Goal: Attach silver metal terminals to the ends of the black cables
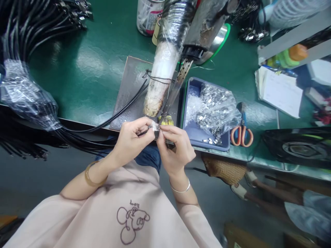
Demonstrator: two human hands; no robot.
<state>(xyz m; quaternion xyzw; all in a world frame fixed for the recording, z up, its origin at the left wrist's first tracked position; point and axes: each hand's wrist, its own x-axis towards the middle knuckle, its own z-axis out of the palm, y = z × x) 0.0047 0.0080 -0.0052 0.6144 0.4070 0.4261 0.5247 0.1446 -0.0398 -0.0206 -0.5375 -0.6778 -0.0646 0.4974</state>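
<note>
My left hand [130, 139] is closed in a pinch on the end of a black cable [144, 131], near a small white and metal connector [155, 127] at its tip. Thumb and forefinger of my right hand [177, 146] are pinched together at the connector's right side; whatever small piece they hold is too small to make out. Just above the fingertips, the tip of a perforated metal rod, which looks like a soldering iron [178, 86], points down. Behind the connector sits a yellow pad [167, 120], partly hidden.
A plastic-wrapped tube [161, 69] hangs over a grey board [126, 86]. Right of it stands a blue tray [188, 134] with bagged metal parts [216, 106], then orange-handled scissors [242, 134]. Bundled black cables [28, 93] lie left. Another person's legs [274, 193] show lower right.
</note>
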